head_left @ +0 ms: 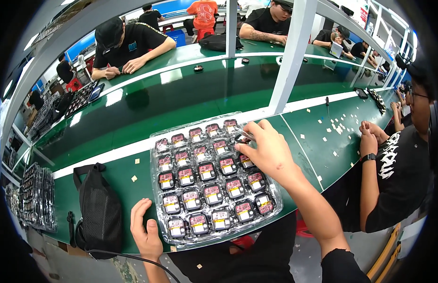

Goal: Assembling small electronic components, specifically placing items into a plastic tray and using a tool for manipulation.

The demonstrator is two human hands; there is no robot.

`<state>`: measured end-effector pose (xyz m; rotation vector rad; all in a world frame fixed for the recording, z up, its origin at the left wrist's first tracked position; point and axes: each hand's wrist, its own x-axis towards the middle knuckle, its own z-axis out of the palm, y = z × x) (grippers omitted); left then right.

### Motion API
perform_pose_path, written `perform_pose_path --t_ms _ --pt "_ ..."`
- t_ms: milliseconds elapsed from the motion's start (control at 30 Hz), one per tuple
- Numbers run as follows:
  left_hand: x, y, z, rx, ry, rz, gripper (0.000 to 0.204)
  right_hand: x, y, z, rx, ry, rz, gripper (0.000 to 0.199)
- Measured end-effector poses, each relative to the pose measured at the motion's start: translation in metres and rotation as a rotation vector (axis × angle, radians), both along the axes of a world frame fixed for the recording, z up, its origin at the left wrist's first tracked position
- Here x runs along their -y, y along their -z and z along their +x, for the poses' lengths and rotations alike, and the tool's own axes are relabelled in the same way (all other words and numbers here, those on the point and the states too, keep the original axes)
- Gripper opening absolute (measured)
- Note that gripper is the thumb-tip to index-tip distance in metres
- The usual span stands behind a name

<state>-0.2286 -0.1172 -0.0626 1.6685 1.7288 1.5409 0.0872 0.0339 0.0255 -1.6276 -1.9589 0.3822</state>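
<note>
A clear plastic tray (158, 207) lies in front of me, holding rows of small black square devices (212, 194) with pink circuit boards, yellow strips and white patches. My right hand (268, 146) is over the tray's far right part, its fingers closed on slim silver tweezers (247, 134). Under the tweezers is a dark device (242, 139), partly covered by my fingers; whether the tips touch it I cannot tell. By the tray's near left corner my left hand (147, 233) is open, fingers apart, with nothing in it.
A black bag (98, 212) lies left of the tray, with stacked filled trays (37, 198) beyond. White posts (294, 56) rise behind my tray, before a green conveyor belt (181, 99). Small pale squares (339, 127) and a screwdriver (327, 103) lie rightward, near a co-worker (398, 160).
</note>
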Motion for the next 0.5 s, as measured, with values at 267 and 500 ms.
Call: perform_pose_path --t_ms 267,500 --pt "0.004 -0.011 0.002 -0.107 0.083 -0.078 0.047 0.005 0.008 -0.005 0.214 -0.065 0.102 0.032" --pt "0.003 -0.012 0.002 -0.116 0.077 -0.090 0.048 0.005 0.003 -0.011 0.383 -0.086 0.032 0.035"
